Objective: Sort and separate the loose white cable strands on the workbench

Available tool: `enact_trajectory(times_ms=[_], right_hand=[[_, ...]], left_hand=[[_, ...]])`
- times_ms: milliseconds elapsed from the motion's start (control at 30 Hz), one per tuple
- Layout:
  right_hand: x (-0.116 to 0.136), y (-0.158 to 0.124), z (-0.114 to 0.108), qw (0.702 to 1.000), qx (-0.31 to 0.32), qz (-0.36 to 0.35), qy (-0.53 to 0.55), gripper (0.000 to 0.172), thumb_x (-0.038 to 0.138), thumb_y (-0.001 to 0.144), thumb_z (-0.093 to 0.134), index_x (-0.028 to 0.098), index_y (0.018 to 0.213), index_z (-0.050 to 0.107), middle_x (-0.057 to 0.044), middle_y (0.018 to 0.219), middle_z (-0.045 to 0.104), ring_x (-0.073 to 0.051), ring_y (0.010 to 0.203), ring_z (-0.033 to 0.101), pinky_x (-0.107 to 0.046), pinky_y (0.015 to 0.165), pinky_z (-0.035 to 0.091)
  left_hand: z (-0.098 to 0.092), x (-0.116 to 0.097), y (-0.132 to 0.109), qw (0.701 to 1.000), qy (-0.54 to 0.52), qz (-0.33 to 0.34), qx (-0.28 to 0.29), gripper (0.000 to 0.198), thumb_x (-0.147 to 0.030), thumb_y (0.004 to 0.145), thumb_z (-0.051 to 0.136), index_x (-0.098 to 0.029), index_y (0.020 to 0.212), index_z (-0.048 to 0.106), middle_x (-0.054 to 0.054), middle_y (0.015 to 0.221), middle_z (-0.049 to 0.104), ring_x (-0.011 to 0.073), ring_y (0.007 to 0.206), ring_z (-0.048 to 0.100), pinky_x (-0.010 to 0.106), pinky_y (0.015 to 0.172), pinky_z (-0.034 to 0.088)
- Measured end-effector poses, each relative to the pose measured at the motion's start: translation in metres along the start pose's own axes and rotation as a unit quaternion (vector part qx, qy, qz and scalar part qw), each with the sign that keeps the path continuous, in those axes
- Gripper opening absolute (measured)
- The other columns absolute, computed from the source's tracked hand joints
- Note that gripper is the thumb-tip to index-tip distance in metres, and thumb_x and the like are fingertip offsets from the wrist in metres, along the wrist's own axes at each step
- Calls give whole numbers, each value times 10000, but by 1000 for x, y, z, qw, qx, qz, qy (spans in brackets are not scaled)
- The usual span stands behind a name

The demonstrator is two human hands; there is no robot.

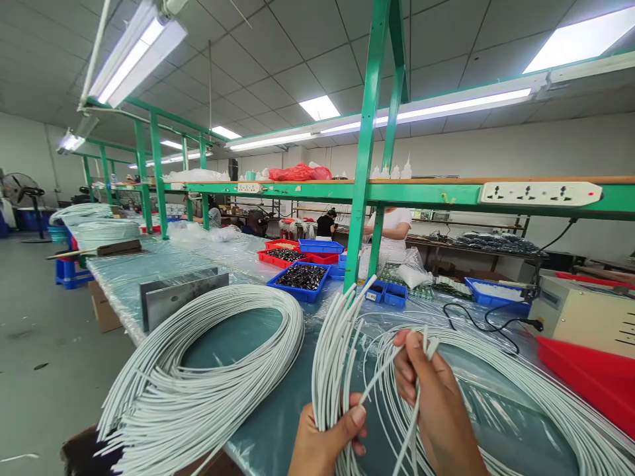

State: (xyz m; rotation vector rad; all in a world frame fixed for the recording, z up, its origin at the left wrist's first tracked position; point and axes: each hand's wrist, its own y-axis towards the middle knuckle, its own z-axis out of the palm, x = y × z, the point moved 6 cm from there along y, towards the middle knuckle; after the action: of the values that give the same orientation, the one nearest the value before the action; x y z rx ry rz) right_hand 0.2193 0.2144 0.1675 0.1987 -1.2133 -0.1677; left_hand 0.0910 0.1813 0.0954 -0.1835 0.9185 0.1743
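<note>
My left hand point(337, 430) is closed round a bundle of white cables point(330, 357), whose cut ends stand up and lean to the right. Beside it, my right hand point(431, 390) pinches a few white cable strands, with their ends poking out above the fingers. One strand runs from the left thumb up to the right fingertips. Behind and right of my hands lies a large loose coil of white cable point(530, 360). Another thick coil point(238, 383) rests on the left of the table, its many cut ends fanned toward the front edge.
Metal plates point(186, 297) stand upright behind the left coil. Blue bins point(297, 294) of small black parts sit mid-table by a green post point(364, 152). At right are a beige machine point(585, 314), a red tray point(590, 377) and a black cord. Other people work beyond the shelf.
</note>
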Motion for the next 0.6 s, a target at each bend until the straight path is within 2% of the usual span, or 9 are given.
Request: enact_trajectory(times_ms=[67,133,200,233,333,400,467,600], right_hand=[[6,2,-10,999,-42,-15,31,378,564,718,555,195,713,474,47,624,450,-60,544,434,-160,505,376],[10,3,-16,997,-51,-8,55,420,591,680,576,197,669,432,58,577,427,-56,488,413,-162,456,355],[9,4,-16,999,-8,41,29,470,640,649,565,198,654,403,94,467,285,-30,374,231,-157,358,197],[7,4,-14,997,25,72,-4,486,655,642,557,195,651,401,107,451,223,-22,372,147,-159,355,126],[1,1,-5,978,117,111,-134,506,676,645,528,177,699,462,114,453,204,-21,397,121,-161,375,104],[0,1,0,963,135,93,-212,518,663,651,530,169,805,526,117,442,197,-29,391,132,-170,374,123],[1,0,6,954,131,64,-263,508,617,660,557,157,876,571,109,425,237,-40,383,187,-180,375,161],[3,-5,21,954,150,45,-257,409,521,664,593,145,819,633,13,508,524,-131,497,485,-226,465,368]], left_hand=[[1,0,-1,1000,-17,-7,-3,387,-393,392,831,-113,629,709,19,471,578,94,426,515,181,409,432],[2,-1,-1,999,-41,1,1,415,-412,418,817,-97,668,715,32,538,593,118,481,541,199,418,450],[2,0,-1,998,-63,-3,0,428,-411,422,815,-90,687,715,30,568,592,127,505,541,214,424,462],[2,2,-1,998,-68,-13,-1,427,-408,426,814,-95,699,715,22,554,584,124,500,537,215,433,464],[0,7,0,998,-50,-26,9,411,-415,457,802,-116,725,712,0,469,557,102,442,522,199,449,447],[0,8,0,999,-34,-16,15,413,-422,457,802,-127,731,711,-10,422,537,92,402,511,189,440,431],[-1,7,0,999,-29,-1,12,423,-420,422,816,-127,707,709,-12,401,533,86,373,496,186,418,419],[1,5,-1,999,-22,12,21,423,-407,381,832,-107,650,703,-10,371,519,79,336,473,175,367,389]])
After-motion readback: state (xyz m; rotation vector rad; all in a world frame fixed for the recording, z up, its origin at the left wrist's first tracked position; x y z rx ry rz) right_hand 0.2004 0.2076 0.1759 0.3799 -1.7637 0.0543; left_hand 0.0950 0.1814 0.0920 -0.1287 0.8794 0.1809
